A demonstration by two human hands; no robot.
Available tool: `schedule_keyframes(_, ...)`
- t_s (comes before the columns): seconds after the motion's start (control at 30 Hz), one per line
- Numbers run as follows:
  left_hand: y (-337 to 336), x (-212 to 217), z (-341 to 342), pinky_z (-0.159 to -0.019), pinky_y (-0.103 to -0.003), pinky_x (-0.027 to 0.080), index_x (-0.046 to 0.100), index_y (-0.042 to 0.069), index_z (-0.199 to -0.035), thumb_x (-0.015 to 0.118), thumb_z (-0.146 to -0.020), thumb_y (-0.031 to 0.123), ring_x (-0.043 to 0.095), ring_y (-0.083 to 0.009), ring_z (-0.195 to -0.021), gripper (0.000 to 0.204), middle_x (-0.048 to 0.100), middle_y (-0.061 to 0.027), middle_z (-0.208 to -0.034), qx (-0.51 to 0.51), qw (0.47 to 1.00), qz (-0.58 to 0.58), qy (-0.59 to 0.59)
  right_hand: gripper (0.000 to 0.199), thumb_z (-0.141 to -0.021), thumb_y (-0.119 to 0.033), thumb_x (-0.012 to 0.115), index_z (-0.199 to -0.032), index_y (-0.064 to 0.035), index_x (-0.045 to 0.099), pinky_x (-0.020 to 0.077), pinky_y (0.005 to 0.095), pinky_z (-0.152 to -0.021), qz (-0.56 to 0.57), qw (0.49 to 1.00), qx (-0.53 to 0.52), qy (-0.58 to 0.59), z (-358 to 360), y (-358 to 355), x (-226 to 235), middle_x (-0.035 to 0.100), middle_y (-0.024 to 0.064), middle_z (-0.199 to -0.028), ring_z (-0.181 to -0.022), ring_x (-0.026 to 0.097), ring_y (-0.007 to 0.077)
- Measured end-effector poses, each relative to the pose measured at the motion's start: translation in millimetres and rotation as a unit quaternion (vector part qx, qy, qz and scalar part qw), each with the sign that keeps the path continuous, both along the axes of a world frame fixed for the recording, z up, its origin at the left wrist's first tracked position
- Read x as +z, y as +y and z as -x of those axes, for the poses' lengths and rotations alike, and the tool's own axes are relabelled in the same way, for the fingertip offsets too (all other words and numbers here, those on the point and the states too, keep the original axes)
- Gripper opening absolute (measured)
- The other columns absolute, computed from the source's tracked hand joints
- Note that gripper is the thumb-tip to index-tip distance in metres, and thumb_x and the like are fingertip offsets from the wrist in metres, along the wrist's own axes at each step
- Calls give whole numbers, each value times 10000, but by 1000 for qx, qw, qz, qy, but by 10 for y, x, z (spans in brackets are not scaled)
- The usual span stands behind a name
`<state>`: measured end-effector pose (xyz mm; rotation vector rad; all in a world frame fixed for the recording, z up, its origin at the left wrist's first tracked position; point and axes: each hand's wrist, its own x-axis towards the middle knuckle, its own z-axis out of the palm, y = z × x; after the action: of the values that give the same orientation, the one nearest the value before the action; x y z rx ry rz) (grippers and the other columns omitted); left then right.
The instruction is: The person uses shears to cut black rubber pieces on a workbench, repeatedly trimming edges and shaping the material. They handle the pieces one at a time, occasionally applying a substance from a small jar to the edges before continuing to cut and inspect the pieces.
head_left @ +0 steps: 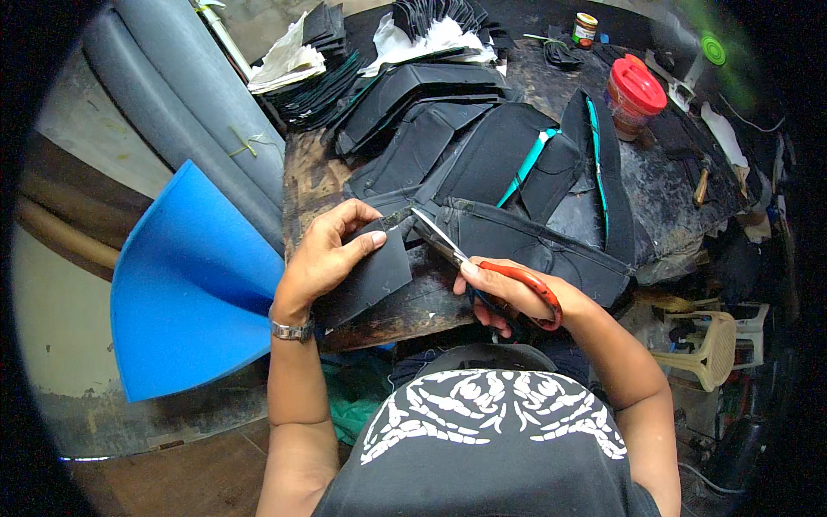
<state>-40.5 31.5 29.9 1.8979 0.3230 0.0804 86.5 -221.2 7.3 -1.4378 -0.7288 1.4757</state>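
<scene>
Gripping scissors (482, 267) against black piece (366, 271)

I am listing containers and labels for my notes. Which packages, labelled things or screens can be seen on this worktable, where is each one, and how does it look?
Small jar: far edge of the table, round, dark lid, yellow and red label.
Plastic container: right of the black pieces, round, clear pinkish body, red lid.
Green disc: far right corner, round; cannot tell what it belongs to.
Screens or signs: none in view.
</scene>
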Motion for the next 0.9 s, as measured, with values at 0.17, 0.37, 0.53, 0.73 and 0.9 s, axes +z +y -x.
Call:
schedule_keyframes(0.17,31,59,14,-741,-209,454,586,-5,-1017,662,-863,72,560,-52,-821,189,610,18,-888,40,991,-126,-22,636,-941,-633,380,-1024,-17,515,434,268,-471,27,1000,8,-13,-43,12,69,526,62,-669,-495,507,120)
schedule_keyframes(0.37,41,136,30,-755,-212,455,596,-19,-1033,653,-861,61,569,-61,-841,198,623,3,-916,33,998,-48,-22,648,-940,-646,355,-1027,-23,514,435,269,-486,13,998,26,-54,-56,66,97,532,68,-683,-514,523,128)
schedule_keyframes(0.53,40,165,61,-805,-242,473,598,-27,-1074,652,-856,53,591,-93,-899,238,646,-40,-967,13,998,-50,-44,650,-931,-657,362,-1025,-33,513,446,274,-528,-42,997,16,-63,-29,205,52,537,65,-704,-558,542,131)
schedule_keyframes(0.73,86,114,172,-824,-265,477,587,-28,-1094,666,-845,61,594,-112,-902,276,647,-50,-960,14,994,-94,-46,611,-939,-627,403,-1060,-36,495,364,266,-479,-114,993,-39,12,-34,290,-51,487,44,-655,-500,425,112)
schedule_keyframes(0.9,234,11,465,-807,-267,459,583,-27,-1084,697,-831,107,558,-109,-917,308,622,-58,-968,13,991,-125,37,564,-957,-596,398,-1069,-57,520,325,239,-443,-105,992,-72,4,-57,248,-31,455,10,-603,-475,392,81)
